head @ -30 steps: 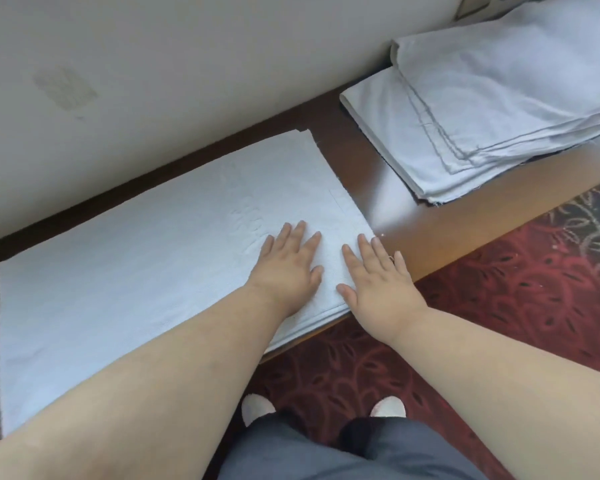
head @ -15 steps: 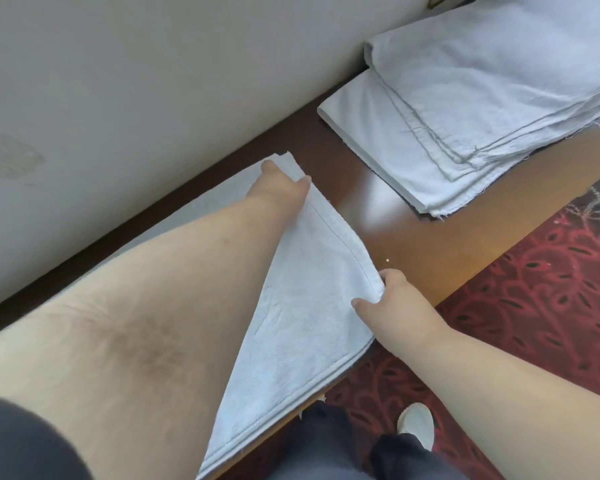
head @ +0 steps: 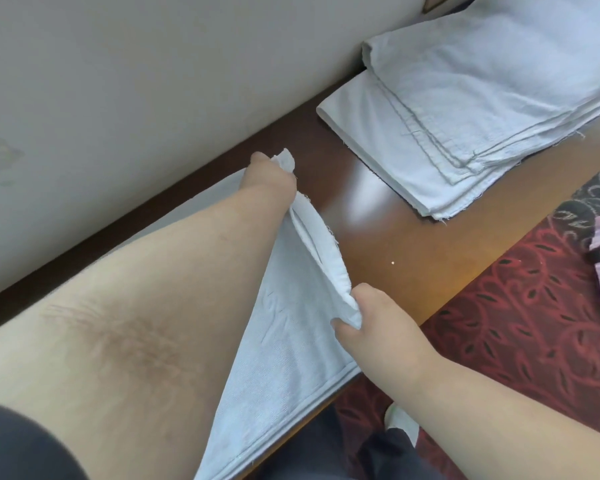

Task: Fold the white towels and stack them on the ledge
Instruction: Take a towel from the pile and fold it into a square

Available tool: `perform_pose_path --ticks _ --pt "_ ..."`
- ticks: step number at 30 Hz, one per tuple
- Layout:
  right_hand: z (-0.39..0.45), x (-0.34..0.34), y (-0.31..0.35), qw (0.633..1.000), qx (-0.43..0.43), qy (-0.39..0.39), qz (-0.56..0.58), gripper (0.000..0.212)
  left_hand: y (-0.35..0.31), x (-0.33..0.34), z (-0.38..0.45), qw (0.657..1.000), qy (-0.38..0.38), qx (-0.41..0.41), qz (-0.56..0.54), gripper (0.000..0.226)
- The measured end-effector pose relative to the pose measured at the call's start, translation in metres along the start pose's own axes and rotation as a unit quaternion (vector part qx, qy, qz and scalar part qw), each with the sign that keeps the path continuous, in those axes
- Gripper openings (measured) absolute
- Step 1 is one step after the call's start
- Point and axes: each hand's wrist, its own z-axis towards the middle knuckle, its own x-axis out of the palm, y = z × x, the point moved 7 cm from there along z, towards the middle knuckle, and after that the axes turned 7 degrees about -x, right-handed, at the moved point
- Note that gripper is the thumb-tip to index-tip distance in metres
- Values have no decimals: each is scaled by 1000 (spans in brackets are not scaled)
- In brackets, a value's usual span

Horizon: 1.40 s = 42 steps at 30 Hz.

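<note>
- Caught mid-fold: left hand pinching the far corner of the towel by the wall, right hand gripping the near corner at the front edge of the ledge.
- Lifted just off the wood between the two hands, that short edge; spread flat under the left forearm, the rest of the cloth.
- Best carried leftward with both corners level and the edge taut, then laid square on the opposite end.
- Worth checking before pressing: hems matched, no wrinkle trapped underneath.
- Well right of both hands, against the wall: the stack of folded towels, likely the next stop.
- Risk, by the look of it: layers slipping apart in the pinch.
</note>
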Motion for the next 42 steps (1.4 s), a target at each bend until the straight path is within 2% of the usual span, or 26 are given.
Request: perform_pose_path --ticks 1,2,4,6,7,8,9,11,13,15,17,19,20,22,24,26,29,34,38,42 --pt "-4 0 5 1000 -11 1 7 40 7 -7 -5 975 30 -77 -208 37" --pt "-9 1 12 1000 -23 5 14 42 19 -14 -7 958 20 -84 -274 38" --pt "-16 4 27 998 -53 23 19 41 31 -23 -18 950 19 -96 -297 39" --pt "-23 8 45 994 -92 49 14 36 50 -35 -23 886 -2 -145 -440 31" --pt "-26 10 54 992 -111 61 9 35 56 -45 -32 831 -20 -177 -528 15" --pt "-29 12 63 989 -129 73 4 35 61 -60 -39 819 -38 -184 -542 8" --pt "-33 14 72 986 -146 86 -4 36 68 -72 -42 832 -48 -191 -518 24" --pt "-41 20 89 977 -182 108 -21 38 90 -98 -47 847 -75 -185 -493 37" --pt "-52 27 106 967 -223 124 -25 38 105 -122 -60 884 -90 -180 -421 38" --pt "-63 35 121 954 -266 134 -21 33 115 -149 -70 933 -118 -128 -314 31" --pt "-76 43 136 940 -306 146 -29 32 136 -165 -74 914 -127 -118 -366 33" --pt "-92 51 150 922 -349 160 -50 34 145 -190 -91 916 -137 -97 -363 27" --pt "-99 56 157 912 -368 169 -58 35 152 -201 -97 918 -131 -97 -361 23" --pt "-111 66 171 897 -395 187 -60 37 171 -210 -109 900 -81 -133 -408 15" --pt "-118 74 184 892 -407 193 -50 32 186 -224 -117 915 -69 -126 -378 36" --pt "-127 88 201 885 -418 203 -38 30 207 -246 -120 930 -100 -104 -339 49" --pt "-138 116 224 884 -413 220 -9 32 239 -275 -119 931 -126 -99 -328 53" --pt "-152 173 267 883 -390 258 38 20 297 -316 -111 921 -122 -117 -352 40" --pt "-166 220 300 871 -395 290 35 16 347 -347 -93 933 -148 -137 -299 36" --pt "-168 271 316 867 -390 310 12 21 396 -356 -71 943 -145 -156 -255 36"
